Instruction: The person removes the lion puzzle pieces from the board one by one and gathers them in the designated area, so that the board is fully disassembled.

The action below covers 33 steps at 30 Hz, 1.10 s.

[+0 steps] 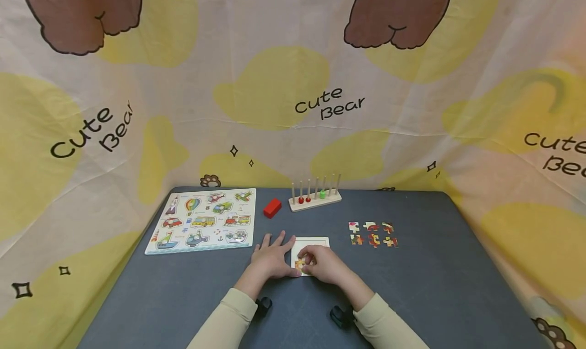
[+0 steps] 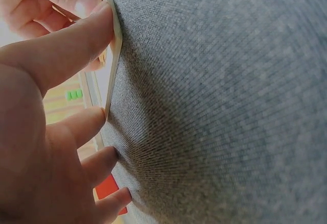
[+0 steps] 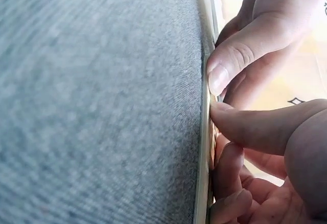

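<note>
A white puzzle tray (image 1: 316, 242) with a thin inner border lies on the dark table in front of the person. In its near left corner shows a yellow-orange jigsaw piece (image 1: 299, 264). Over that corner, the right hand (image 1: 326, 264) has its fingers bent and pinches at the piece, partly covering it. The left hand (image 1: 271, 260) lies along the tray's left side with fingers spread. In the left wrist view, its thumb (image 2: 84, 40) and index fingertip rest on the tray's edge. The right thumb (image 3: 245, 124) presses by the near edge, close to the left thumb.
Several loose jigsaw pieces (image 1: 374, 239) lie in two rows to the right. A picture board of vehicles (image 1: 206, 221) is at the left. Behind the tray are a red block (image 1: 272, 208) and a wooden peg stand (image 1: 316, 202) with red and green beads. A printed curtain (image 1: 256, 94) hangs behind.
</note>
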Each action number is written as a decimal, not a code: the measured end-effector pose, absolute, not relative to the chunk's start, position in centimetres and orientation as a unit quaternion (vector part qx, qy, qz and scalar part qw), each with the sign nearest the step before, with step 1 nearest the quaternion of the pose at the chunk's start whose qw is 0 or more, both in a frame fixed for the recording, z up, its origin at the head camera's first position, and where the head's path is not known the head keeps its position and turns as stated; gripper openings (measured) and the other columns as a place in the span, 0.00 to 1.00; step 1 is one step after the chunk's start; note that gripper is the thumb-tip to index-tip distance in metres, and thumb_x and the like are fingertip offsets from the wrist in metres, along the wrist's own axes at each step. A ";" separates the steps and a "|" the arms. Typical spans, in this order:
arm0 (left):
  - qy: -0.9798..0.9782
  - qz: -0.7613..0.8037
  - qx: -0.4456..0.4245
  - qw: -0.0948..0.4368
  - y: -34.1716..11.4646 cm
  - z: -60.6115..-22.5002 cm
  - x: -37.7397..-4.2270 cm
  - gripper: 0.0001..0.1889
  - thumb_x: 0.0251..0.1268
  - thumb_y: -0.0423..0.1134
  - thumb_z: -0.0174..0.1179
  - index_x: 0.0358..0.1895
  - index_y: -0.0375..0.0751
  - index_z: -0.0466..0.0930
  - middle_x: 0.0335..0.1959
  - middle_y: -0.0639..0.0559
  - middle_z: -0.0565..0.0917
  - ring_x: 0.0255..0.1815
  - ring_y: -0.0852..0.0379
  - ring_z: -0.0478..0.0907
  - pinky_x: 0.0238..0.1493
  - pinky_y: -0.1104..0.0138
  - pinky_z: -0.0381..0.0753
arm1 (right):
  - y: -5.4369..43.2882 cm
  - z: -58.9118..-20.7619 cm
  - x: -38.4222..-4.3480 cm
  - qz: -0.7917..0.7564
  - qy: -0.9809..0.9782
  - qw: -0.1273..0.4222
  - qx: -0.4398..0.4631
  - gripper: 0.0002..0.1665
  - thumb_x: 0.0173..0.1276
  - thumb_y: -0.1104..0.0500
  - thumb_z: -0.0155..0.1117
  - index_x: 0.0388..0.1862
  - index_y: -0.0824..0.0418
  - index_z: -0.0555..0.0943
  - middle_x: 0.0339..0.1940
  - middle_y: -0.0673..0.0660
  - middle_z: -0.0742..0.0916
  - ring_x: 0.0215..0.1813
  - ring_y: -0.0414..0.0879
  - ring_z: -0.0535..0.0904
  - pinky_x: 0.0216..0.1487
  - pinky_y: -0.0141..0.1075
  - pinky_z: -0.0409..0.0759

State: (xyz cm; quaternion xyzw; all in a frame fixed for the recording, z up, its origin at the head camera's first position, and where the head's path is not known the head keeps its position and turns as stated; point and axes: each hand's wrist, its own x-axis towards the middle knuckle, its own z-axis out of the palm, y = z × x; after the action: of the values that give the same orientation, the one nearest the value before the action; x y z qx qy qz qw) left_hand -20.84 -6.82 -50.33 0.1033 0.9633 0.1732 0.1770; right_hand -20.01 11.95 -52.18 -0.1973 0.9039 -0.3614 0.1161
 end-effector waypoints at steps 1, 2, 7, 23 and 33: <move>0.963 0.173 0.104 0.177 -6.8 -50.4 -20.9 0.50 0.48 0.63 0.73 0.78 0.58 0.64 0.82 0.47 0.57 0.82 0.32 0.45 0.74 0.32 0.50 | 11.9 -52.2 -20.0 -0.362 0.903 0.116 -0.198 0.13 0.61 0.66 0.73 0.45 0.58 0.84 0.29 0.48 0.80 0.29 0.39 0.73 0.32 0.33 0.71; 0.963 0.174 0.104 0.177 -6.8 -50.3 -20.9 0.50 0.48 0.63 0.73 0.78 0.58 0.64 0.82 0.47 0.57 0.82 0.32 0.45 0.74 0.32 0.50 | 11.9 -52.2 -20.0 -0.364 0.903 0.115 -0.198 0.13 0.61 0.66 0.73 0.45 0.58 0.83 0.29 0.48 0.81 0.29 0.39 0.73 0.32 0.33 0.71; 0.963 0.173 0.104 0.179 -6.8 -50.3 -20.9 0.50 0.48 0.63 0.73 0.78 0.58 0.64 0.82 0.47 0.56 0.82 0.32 0.45 0.74 0.32 0.50 | 12.0 -52.4 -20.1 -0.372 0.900 0.118 -0.195 0.15 0.61 0.67 0.73 0.45 0.56 0.80 0.29 0.49 0.80 0.28 0.40 0.72 0.31 0.33 0.70; 0.963 0.165 0.104 0.184 -6.9 -50.2 -20.9 0.51 0.48 0.64 0.74 0.78 0.58 0.62 0.82 0.48 0.55 0.82 0.33 0.44 0.75 0.33 0.51 | 12.5 -52.6 -20.2 -0.449 0.866 0.132 -0.173 0.12 0.64 0.65 0.72 0.44 0.55 0.81 0.30 0.49 0.83 0.28 0.41 0.74 0.29 0.32 0.71; 0.961 0.174 0.107 0.186 -6.8 -50.1 -20.9 0.51 0.49 0.64 0.73 0.78 0.57 0.62 0.83 0.47 0.55 0.82 0.32 0.44 0.75 0.33 0.50 | 13.0 -52.7 -20.2 -0.462 0.859 0.132 -0.176 0.05 0.69 0.57 0.70 0.36 0.56 0.82 0.27 0.49 0.80 0.29 0.41 0.74 0.30 0.31 0.71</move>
State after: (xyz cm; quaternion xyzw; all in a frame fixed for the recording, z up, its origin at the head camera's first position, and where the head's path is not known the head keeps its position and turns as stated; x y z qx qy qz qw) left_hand -20.88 -6.85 -50.08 0.1069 0.9611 0.1736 0.1863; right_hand -20.17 13.04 -52.68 -0.1763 0.8591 -0.4622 0.1317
